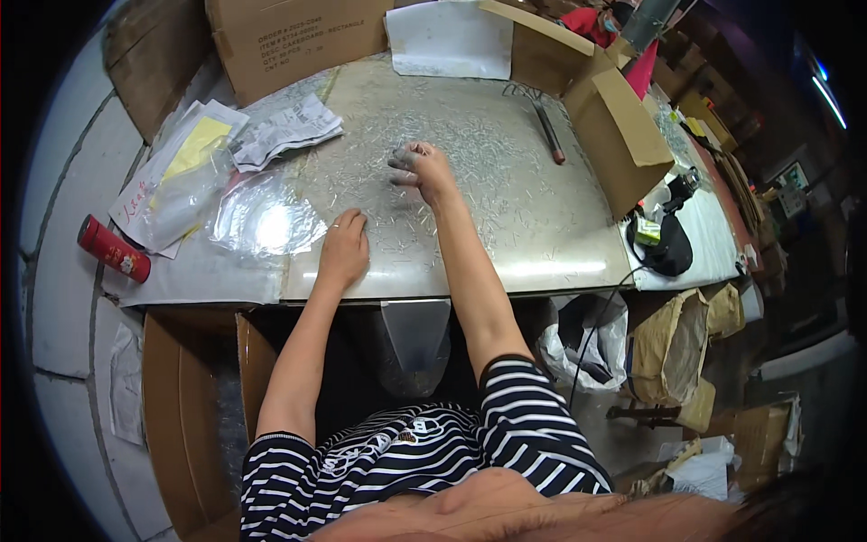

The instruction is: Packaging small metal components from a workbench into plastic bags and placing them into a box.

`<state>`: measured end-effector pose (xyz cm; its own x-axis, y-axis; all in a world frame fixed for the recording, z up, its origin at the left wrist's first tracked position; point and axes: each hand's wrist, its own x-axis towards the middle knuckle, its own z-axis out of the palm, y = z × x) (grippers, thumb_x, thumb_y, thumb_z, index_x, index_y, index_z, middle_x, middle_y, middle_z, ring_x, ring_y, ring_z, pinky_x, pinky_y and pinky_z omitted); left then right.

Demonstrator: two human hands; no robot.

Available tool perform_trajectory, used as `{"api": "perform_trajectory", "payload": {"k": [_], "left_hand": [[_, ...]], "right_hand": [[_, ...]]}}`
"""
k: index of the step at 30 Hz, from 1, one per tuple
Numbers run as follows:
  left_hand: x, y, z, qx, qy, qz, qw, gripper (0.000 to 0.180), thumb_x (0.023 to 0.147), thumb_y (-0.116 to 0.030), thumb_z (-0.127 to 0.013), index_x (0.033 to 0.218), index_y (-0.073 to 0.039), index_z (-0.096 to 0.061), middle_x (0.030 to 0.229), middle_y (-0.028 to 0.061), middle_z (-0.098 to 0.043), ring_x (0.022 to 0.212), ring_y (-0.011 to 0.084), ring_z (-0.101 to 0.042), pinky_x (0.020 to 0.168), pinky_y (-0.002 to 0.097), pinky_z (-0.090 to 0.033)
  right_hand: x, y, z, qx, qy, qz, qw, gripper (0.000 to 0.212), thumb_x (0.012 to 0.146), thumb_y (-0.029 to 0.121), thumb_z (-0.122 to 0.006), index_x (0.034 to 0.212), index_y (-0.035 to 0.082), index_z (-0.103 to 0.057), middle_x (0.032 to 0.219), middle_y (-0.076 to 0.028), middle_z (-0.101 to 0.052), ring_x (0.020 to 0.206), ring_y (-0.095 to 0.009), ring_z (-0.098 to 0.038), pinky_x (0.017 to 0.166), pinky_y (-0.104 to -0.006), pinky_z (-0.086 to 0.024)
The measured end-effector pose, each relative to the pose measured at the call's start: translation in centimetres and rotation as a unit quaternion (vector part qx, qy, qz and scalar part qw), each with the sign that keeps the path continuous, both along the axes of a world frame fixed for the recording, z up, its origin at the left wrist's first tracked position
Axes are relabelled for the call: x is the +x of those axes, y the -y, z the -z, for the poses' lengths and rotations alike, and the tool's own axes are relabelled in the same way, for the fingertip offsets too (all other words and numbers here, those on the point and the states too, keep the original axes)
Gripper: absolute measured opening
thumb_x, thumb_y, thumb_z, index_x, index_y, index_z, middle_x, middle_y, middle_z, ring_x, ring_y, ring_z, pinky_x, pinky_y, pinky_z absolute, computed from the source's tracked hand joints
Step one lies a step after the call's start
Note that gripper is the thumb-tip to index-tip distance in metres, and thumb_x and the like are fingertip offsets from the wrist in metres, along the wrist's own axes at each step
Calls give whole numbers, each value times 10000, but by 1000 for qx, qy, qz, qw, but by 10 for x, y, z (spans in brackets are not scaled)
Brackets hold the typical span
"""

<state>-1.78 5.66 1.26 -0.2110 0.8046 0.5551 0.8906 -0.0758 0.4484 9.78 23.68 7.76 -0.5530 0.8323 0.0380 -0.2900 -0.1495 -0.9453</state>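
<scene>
Many small, clear, thin pieces (479, 135) lie scattered over the metal tabletop (533, 262), thickest toward its far middle. Above them is my right hand (423, 172), its fingers curled together and wearing grey finger covers. What it pinches, if anything, is too small to make out. My left hand (345, 248) rests palm down nearer the front edge, beside a clear plastic bag (262, 217). A ring shows on one of its fingers, which lie on the tabletop, and no held thing is visible.
Papers (284, 131) and a red bottle (113, 248) lie at the left. A small hand rake (546, 126) lies at the far right, before an open cardboard box (623, 135). Below the right edge stand bags (668, 352). Another person (591, 25) is in the back.
</scene>
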Motion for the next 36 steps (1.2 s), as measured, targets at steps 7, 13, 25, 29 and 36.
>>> {"api": "perform_trajectory", "payload": {"k": [7, 13, 25, 29, 36], "left_hand": [[7, -2, -5, -3, 4, 7, 1000, 260, 829, -35, -524, 1078, 19, -579, 1196, 184, -561, 1127, 369, -524, 970, 428, -424], [-1, 2, -5, -14, 3, -2, 1000, 261, 823, -28, -529, 1076, 11, -576, 1203, 181, -555, 1130, 363, -523, 965, 422, -428], [-4, 3, 5, -9, -9, 0, 1000, 295, 797, -14, -543, 1089, 17, -560, 1195, 189, -544, 1160, 359, -507, 967, 427, -417], [-2, 0, -3, -5, -9, 1, 1000, 293, 799, -10, -541, 1090, 16, -562, 1196, 188, -544, 1159, 359, -508, 970, 427, -416], [-4, 0, -1, -17, -6, -6, 1000, 289, 801, -6, -542, 1088, 24, -567, 1192, 192, -549, 1158, 361, -510, 983, 430, -411]], "right_hand": [[-3, -59, -35, -65, -55, 46, 995, 157, 890, 9, -495, 1029, -47, -542, 1017, -192, -623, 846, -381, -690, 630, -446, -603], [-8, -88, -88, 24, 57, 58, 996, 218, 902, 27, -543, 1078, -103, -539, 1034, -199, -626, 876, -402, -683, 666, -406, -602], [-16, -147, -103, 83, -54, 95, 991, 151, 903, 27, -574, 1008, -80, -560, 986, -171, -637, 828, -309, -699, 646, -339, -610], [-24, -208, -82, -12, -122, 128, 984, 135, 904, 8, -560, 1000, -86, -551, 948, -169, -632, 775, -289, -688, 679, -346, -617], [-43, -243, -83, -110, -332, 87, 933, 158, 903, -40, -495, 1035, -125, -478, 1043, -234, -565, 944, -351, -629, 843, -399, -591]]}}
